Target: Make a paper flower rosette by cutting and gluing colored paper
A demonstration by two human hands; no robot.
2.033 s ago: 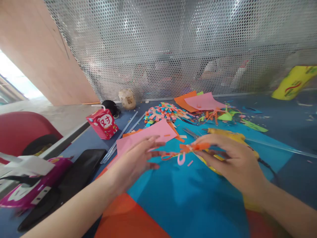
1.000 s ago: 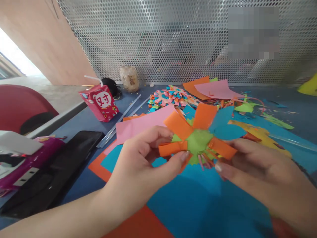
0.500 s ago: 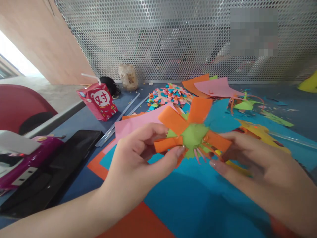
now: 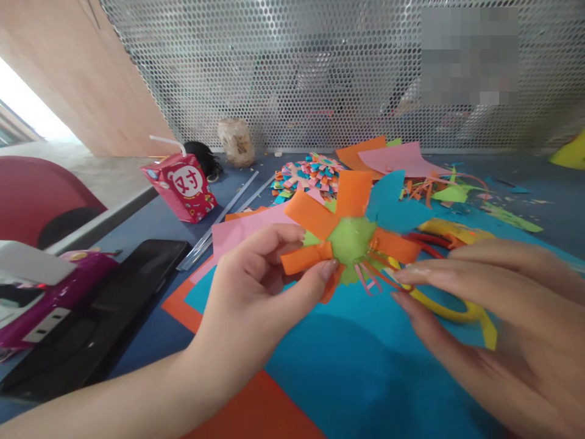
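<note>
Orange-petalled flower (image 4: 351,239) stays pinched in the left hand (image 4: 256,299) alone; at four o'clock, the right hand (image 4: 534,329) draws back, fingers parted.

Craft workspace, strewn paper scraps (image 4: 451,194)

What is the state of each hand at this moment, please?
Left hand: closed, holding the paper flower between thumb and fingers.
Right hand: open beside the flower; whether its fingertips touch it cannot be told.
</note>
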